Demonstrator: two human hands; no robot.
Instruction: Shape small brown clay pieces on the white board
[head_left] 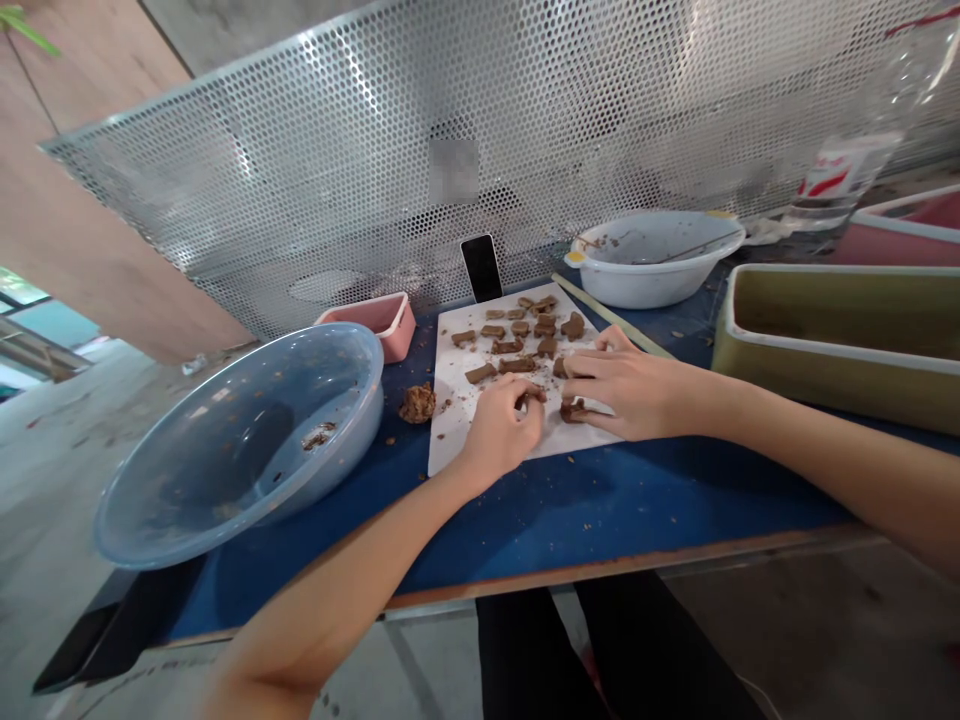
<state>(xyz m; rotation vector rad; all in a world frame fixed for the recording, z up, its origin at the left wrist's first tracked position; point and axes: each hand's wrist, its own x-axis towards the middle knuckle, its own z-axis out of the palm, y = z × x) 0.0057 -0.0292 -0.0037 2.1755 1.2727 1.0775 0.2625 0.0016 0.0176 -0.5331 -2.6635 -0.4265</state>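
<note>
Blue table is running along the near side of the white board, with crumbs scattering its surface. Left hand is curling over the board's near part, fingertips meeting a small brown piece — cannot tell whether it is being pinched. Right hand is reaching over the board's right edge, outer fingers spreading, thumb and forefinger pinching a dark brown chunk. Beyond both hands, more brown pieces are lying loosely across the board. A rough lump is sitting just left of the board; the blue basin is standing farther left, and the olive box well to the right. Behind the board — a phone standing upright, a white basin resting behind and to the right, a perforated metal sheet rising across the back.
</note>
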